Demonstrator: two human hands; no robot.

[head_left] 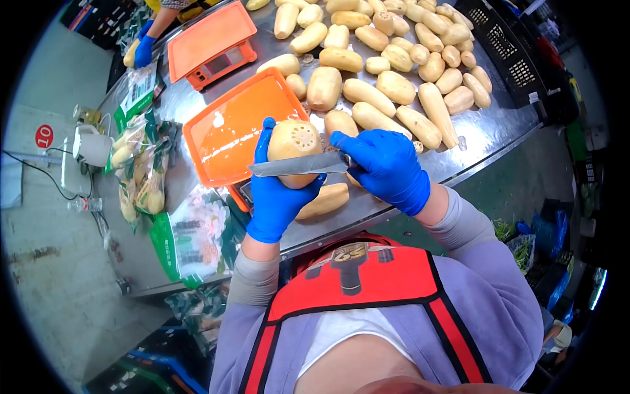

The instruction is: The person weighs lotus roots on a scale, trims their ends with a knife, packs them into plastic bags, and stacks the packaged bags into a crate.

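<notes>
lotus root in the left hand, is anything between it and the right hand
Yes, the knife: the right hand grips it, and its blade crosses in front of the lotus root held by the left hand. Nothing else visible is raised between them.

The lotus root (pixel 293 141) is tan with brownish holes, the knife (pixel 300 165) silver-grey, the tray (pixel 223 128) orange.
</notes>
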